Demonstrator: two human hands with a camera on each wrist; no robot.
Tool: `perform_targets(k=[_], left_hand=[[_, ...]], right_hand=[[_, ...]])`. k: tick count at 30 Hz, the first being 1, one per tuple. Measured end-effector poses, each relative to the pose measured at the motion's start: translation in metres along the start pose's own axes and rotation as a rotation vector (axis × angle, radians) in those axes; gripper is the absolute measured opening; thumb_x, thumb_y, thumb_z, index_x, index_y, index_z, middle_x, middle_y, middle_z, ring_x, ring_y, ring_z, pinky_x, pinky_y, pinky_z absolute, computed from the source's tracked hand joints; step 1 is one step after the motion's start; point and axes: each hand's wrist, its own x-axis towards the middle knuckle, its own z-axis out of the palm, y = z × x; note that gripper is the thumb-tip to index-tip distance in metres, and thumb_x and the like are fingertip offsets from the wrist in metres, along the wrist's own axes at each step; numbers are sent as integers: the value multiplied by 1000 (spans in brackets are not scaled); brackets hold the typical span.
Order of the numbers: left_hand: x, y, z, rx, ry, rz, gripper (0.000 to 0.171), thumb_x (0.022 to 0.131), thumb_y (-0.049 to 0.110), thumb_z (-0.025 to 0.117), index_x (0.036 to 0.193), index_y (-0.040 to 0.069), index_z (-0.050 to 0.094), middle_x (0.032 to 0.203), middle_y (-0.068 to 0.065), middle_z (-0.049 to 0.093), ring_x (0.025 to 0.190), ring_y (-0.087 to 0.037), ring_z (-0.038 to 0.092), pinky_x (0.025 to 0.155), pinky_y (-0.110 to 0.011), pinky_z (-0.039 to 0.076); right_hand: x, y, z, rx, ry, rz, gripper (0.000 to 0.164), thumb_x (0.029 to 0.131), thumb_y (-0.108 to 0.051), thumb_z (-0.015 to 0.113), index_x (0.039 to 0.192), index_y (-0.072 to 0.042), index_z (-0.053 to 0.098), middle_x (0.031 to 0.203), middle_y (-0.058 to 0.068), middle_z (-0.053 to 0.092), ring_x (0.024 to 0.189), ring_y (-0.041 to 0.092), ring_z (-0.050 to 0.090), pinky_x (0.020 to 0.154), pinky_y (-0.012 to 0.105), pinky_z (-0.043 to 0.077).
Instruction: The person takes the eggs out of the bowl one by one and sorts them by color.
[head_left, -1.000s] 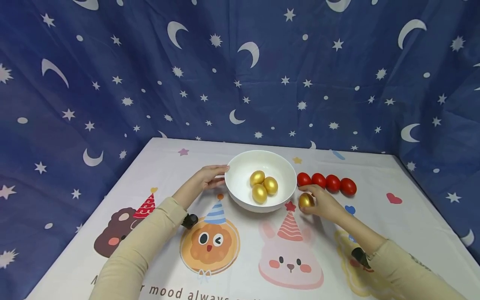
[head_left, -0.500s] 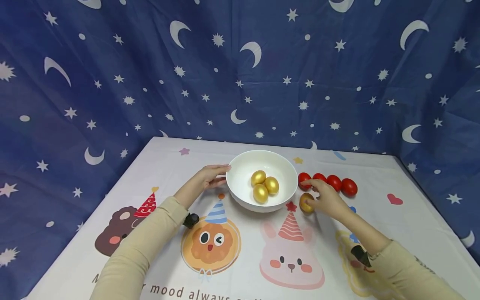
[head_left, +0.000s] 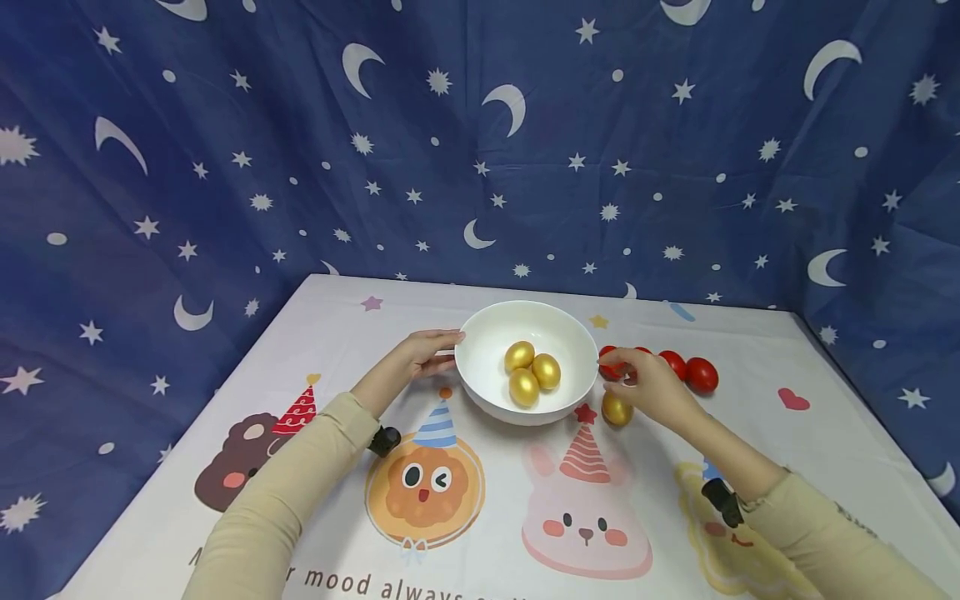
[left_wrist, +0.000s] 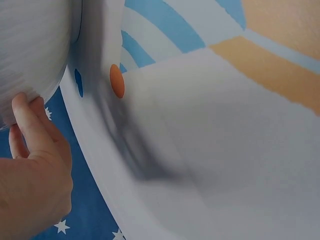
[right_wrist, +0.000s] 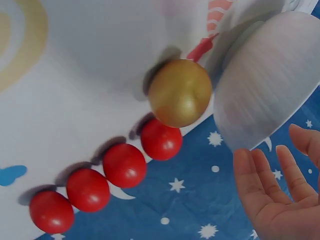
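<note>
A white bowl (head_left: 525,417) stands on the table with three golden eggs (head_left: 523,387) inside. My left hand (head_left: 423,354) rests its fingers against the bowl's left side, and in the left wrist view the fingertips touch the outer wall. On the other side my right hand (head_left: 652,383) has its fingertips at the bowl's right edge. The right wrist view shows these fingers spread, with nothing held. One more golden egg (right_wrist: 180,93) lies on the table beside the bowl, below the right hand. Behind that hand runs a row of several red eggs (head_left: 702,376), partly hidden in the head view.
A white cloth (head_left: 465,575) printed with cartoon faces covers the table. Its far edge meets a blue curtain (head_left: 420,150) with stars and moons. Small black devices (head_left: 385,441) sit under both wrists.
My right hand has let go of the golden egg beside the bowl and moved up and left to the bowl's edge. The left hand stays at the bowl.
</note>
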Motion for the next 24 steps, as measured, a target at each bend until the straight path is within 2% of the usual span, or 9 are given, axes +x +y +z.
perform_targets(k=[10,19,24], left_hand=[[-1,0,0,8,1,-3,46,90,22,65,134,12,53,136,-15,51,70,-8,62,63,-14,60],[-3,1,1,0,16,-10,46,90,21,66,134,13,54,136,-14,52,69,-8,63,64,-15,60],[-3,1,2,-4,15,-9,46,91,21,64,134,13,53,136,-15,51,75,-10,62,66,-15,60]], right_hand=[[7,-20,-2,-42,-50,-67,34,81,-3,71,113,2,63,112,21,65,104,38,60,87,49,58],[18,-38,1,-87,-105,-84,33,81,-5,72,112,-1,64,113,19,65,99,34,61,82,42,61],[25,-45,1,-127,-124,-122,32,80,-3,72,111,-1,64,112,18,65,99,34,60,83,42,61]])
